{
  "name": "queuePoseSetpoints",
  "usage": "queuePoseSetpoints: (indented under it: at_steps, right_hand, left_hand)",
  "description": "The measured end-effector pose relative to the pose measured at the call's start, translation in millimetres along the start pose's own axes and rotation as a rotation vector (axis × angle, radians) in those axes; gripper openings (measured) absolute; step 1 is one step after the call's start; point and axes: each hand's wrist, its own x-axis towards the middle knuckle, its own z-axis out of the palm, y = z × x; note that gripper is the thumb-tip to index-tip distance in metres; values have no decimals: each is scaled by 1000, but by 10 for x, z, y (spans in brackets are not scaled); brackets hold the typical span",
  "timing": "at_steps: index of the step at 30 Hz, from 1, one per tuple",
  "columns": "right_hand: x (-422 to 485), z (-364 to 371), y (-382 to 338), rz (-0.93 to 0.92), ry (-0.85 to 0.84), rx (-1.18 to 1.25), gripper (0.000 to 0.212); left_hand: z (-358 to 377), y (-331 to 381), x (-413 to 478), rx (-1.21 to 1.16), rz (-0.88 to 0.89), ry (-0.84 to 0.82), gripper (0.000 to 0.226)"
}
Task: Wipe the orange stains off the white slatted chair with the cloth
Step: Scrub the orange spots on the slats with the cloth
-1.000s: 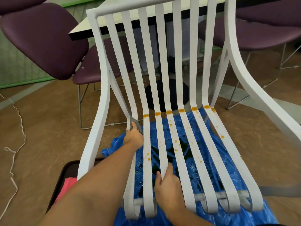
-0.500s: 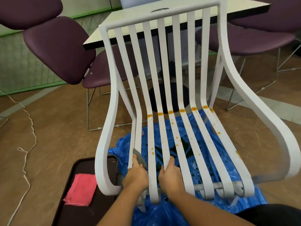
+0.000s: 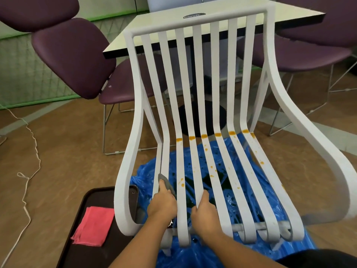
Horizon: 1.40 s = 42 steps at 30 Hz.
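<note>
The white slatted chair [image 3: 199, 78] stands in front of me. Orange stains [image 3: 204, 136] run in a line across the bend of its slats, and drips spot the seat slats below. My left hand [image 3: 162, 205] presses a grey cloth [image 3: 165, 182] against the second slat from the left, near the seat's front. My right hand [image 3: 203, 211] grips a seat slat close to the front edge, just right of the left hand. The leftmost slats look free of stains.
A blue plastic sheet [image 3: 249, 192] lies under the chair. A dark tray [image 3: 92, 248] at the lower left holds a folded pink cloth [image 3: 92, 223]. Purple chairs [image 3: 73, 57] and a table [image 3: 212, 22] stand behind. A white cord [image 3: 27, 180] trails on the floor.
My left hand has slid the grey cloth down the slat from near the bend to the seat's front. The view has pulled back, showing the tray and pink cloth.
</note>
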Motion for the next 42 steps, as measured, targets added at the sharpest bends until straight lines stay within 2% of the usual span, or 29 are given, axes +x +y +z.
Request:
queuePoseSetpoints:
  at_steps: [3,7,12,15,19,25,34,42]
  right_hand:
    - [25,11,-2,11,9,-6,54]
    - [59,25,29,3,13,1,58]
    - [106,21,26,25,23,13,57]
    - [85,3,15,0,30,34,59]
    - [92,7,30,-2,25,38,62]
    - [95,35,49,-18,25,61,60]
    - [106,71,103,-15,14,60,63]
    - [45,35,38,-22,27,52,59]
  left_hand:
    - [15,116,299,41,29,43,67]
    - [-38,361,829,94,15,16,77]
    - [-174,618,1297,155,39,1,69]
    - [-241,738,1513,146,37,-36,71]
    - [-306,849,1687,270,10,-120,82]
    - [-353,894,1842,245,38,-132,85]
    - [-323,815,1741,153,72,-139,81]
    - [-231,503,983,114,37,-172,88]
